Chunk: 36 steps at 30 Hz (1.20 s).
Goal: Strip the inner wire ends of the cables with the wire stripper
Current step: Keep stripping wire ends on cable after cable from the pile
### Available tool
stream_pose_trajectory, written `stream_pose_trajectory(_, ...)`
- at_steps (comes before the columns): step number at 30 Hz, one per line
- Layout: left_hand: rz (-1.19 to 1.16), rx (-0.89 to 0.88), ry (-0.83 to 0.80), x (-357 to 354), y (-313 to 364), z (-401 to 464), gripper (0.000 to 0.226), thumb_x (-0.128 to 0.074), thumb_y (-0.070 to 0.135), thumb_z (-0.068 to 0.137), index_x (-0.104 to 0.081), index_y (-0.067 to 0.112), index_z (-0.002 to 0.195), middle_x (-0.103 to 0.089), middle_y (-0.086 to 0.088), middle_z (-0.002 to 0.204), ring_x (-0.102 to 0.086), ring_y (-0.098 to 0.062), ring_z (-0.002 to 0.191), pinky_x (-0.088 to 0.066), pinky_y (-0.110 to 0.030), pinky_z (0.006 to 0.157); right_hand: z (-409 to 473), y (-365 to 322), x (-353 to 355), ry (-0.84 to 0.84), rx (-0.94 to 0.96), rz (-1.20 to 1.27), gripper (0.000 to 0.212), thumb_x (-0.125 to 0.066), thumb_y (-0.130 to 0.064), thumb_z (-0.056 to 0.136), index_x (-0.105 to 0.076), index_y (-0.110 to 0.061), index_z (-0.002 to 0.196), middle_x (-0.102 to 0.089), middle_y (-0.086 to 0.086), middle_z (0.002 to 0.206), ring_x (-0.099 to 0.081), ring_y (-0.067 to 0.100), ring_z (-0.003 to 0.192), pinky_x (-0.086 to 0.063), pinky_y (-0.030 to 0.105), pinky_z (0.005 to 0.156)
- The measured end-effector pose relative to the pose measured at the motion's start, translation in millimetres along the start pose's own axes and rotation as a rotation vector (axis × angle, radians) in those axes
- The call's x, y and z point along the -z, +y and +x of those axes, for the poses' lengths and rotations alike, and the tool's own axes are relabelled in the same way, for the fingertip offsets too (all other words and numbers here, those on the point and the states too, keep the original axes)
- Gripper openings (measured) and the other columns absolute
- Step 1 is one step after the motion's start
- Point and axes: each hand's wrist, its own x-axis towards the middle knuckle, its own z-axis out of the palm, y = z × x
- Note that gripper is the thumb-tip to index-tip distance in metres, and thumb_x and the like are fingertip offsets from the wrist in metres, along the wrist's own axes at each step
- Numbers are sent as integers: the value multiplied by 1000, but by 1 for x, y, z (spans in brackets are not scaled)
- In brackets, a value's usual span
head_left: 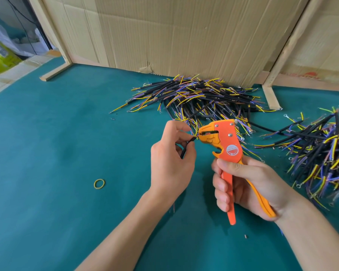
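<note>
Over the middle of the teal felt-covered surface, the left hand pinches a short black-sheathed cable between thumb and curled fingers, its coloured inner wire ends pointing right into the nose of an orange and yellow plastic wire stripper. The right hand grips the stripper's two handles, fingers wrapped round them, the tool held upright with its head turned toward the left hand. Behind the hands, toward the far edge of the surface, lies a big heap of black cables with yellow, blue and purple inner wires, against a creased brown cardboard sheet framed by pale wooden battens. A second heap of similar cables lies by the right edge. A small yellow rubber band lies flat left of the left forearm.
</note>
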Motion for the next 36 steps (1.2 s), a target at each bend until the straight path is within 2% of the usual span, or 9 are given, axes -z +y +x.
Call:
stream_pose_trajectory(4,-17,6,5,0,0,0,40,-66,-2,85,-50,31,98,-69,12,82,-55,-10,65,-47,-23,61,0,0,2,-32,3,5,40,-89,-30,73,-59,-6,84,-49,17,67,-50,28,51,-48,38,51)
stream_pose_trajectory(7,-36,11,8,0,0,0,39,-65,-1,84,-51,32,98,-69,12,82,-55,-12,65,-48,-26,61,0,-1,3,-51,7,6,43,-91,-32,70,-60,-6,84,-50,17,67,-51,29,52,-48,39,51)
stream_pose_trajectory(11,-45,13,12,-1,1,-1,36,-65,0,84,-53,32,98,-69,12,82,-55,-15,64,-49,-30,62,-1,-2,3,-50,5,-10,35,-87,-24,75,-58,-6,83,-50,18,68,-50,29,52,-48,39,52)
stream_pose_trajectory(15,-49,13,11,-1,1,-1,35,-65,0,84,-53,31,98,-69,12,81,-56,-12,65,-48,-27,62,-2,-3,3,-36,2,-41,16,-69,-18,86,-59,-7,81,-49,17,67,-50,29,51,-47,39,52)
stream_pose_trajectory(22,-62,19,17,-1,1,-1,34,-65,1,84,-54,30,99,-69,11,82,-56,-13,65,-49,-29,62,-2,-2,0,6,-3,-36,28,-77,-25,82,-55,-8,76,-43,14,63,-44,26,46,-44,36,47)
stream_pose_trajectory(27,-72,25,17,-2,0,-1,28,-66,3,85,-59,26,99,-70,12,81,-60,-16,69,-50,-27,63,1,-3,-7,108,42,-30,32,-76,-31,75,-51,-14,64,-32,6,53,-31,16,33,-34,22,36)
stream_pose_trajectory(29,-78,30,23,-2,-2,-1,28,-66,0,85,-61,24,99,-70,13,81,-60,-18,68,-50,-26,63,1,-2,-5,94,37,-31,34,-77,-33,77,-52,-14,64,-32,6,53,-31,15,32,-33,21,35)
stream_pose_trajectory(32,-75,26,17,-4,0,-2,25,-65,3,85,-65,22,101,-69,13,80,-57,-18,64,-50,-26,62,0,-1,-2,6,48,5,33,-86,-27,73,-58,-10,75,-42,11,58,-42,22,39,-41,28,42)
stream_pose_trajectory(36,-82,52,31,-4,-3,-1,26,-63,3,86,-72,21,102,-71,10,80,-62,-15,68,-50,-20,66,-1,-2,6,-69,77,56,42,-91,-19,69,-63,-5,97,-57,23,81,-58,36,67,-54,47,63)
